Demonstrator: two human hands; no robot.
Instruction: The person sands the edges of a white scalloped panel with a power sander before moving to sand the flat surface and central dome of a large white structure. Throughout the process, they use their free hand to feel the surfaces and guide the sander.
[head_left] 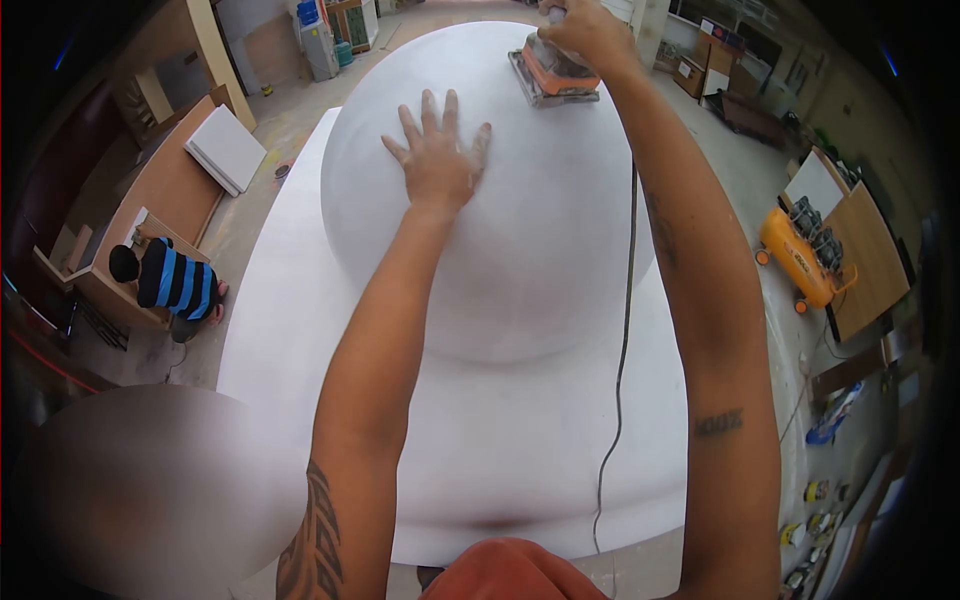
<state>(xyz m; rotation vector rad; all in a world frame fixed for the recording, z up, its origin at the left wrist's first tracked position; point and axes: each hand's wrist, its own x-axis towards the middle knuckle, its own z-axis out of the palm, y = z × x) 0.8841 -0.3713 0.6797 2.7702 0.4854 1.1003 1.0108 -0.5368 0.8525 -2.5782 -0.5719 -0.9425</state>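
A large white rounded dome [500, 260] rises from a wide white base [290, 330] in front of me. My left hand [440, 165] lies on the dome's upper left, fingers spread, holding nothing. At the dome's far right edge, my right hand [590, 35] grips an orange electric sander [558, 72]. The sander's dark, dusty pad rests on the white surface. Its black cord [622, 360] runs down over the dome and base toward me.
A person in a striped shirt [180, 275] crouches at left beside a wooden cabinet [150, 190]. White panels [225, 148] lean there. An orange air compressor [797, 255] stands at right near a wooden board [870, 260]. Several cans [795, 533] sit at lower right.
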